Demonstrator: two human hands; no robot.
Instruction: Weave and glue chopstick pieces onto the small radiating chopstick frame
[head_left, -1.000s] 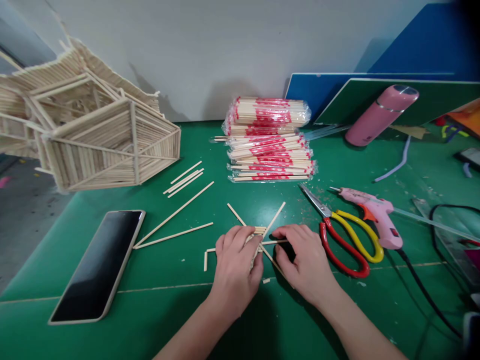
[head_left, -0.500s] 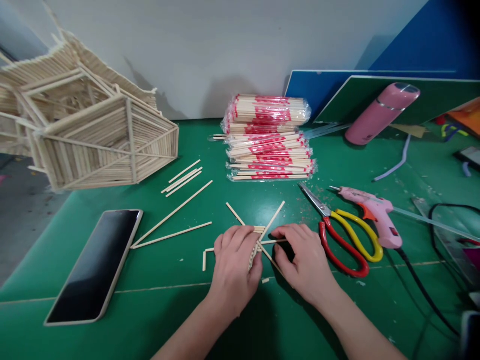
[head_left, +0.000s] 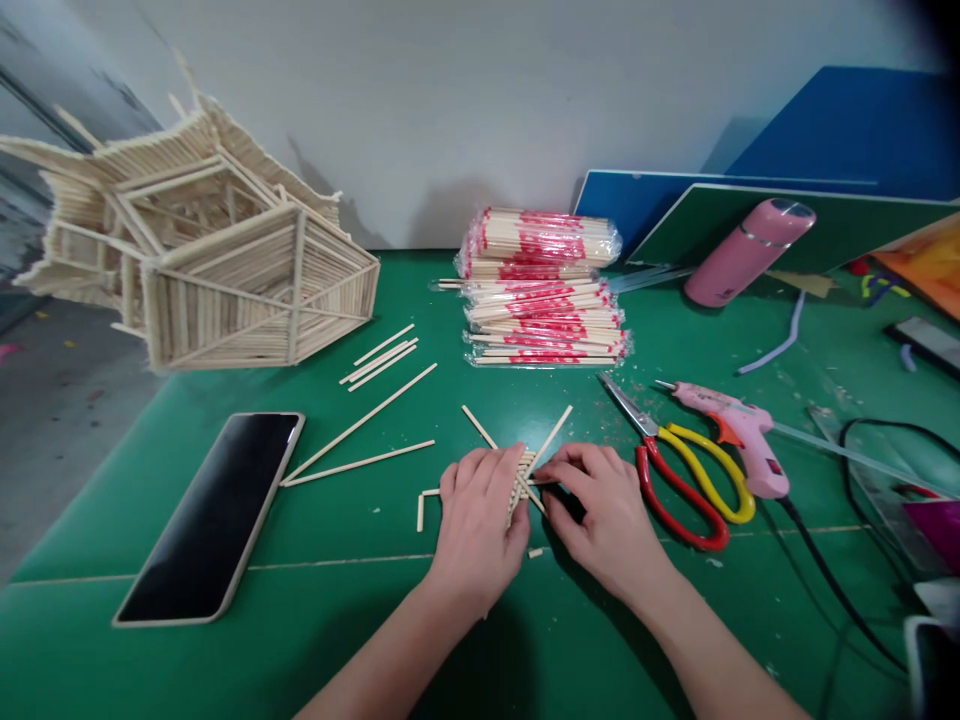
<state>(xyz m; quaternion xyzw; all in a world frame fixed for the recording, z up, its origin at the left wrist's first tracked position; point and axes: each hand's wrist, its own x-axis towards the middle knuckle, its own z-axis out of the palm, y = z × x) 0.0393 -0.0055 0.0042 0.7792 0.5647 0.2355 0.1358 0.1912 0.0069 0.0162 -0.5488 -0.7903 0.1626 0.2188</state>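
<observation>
A small piece built of thin wooden sticks (head_left: 521,484) lies on the green table between my hands, with crossed sticks poking out at its top. My left hand (head_left: 480,510) lies over its left part, thumb and fingers closed on it and hiding much of it. At its right side, my right hand (head_left: 600,505) pinches the end of a stick with thumb and forefinger. A short bent-looking pair of sticks (head_left: 421,513) juts out left of my left hand. A tiny stick offcut (head_left: 535,553) sits just below the piece.
Left are a phone (head_left: 214,520), loose sticks (head_left: 360,422) and a large stick-built model (head_left: 262,290). Wrapped chopstick packs (head_left: 547,290) lie at the back. Scissors (head_left: 686,480), a pink glue gun (head_left: 731,430) with its cable, and a pink flask (head_left: 750,252) are on the right.
The view has shifted a little, so the scene sits slightly to the right at left. My right hand has drawn slightly closer to the stick piece; my left hand stays on it.
</observation>
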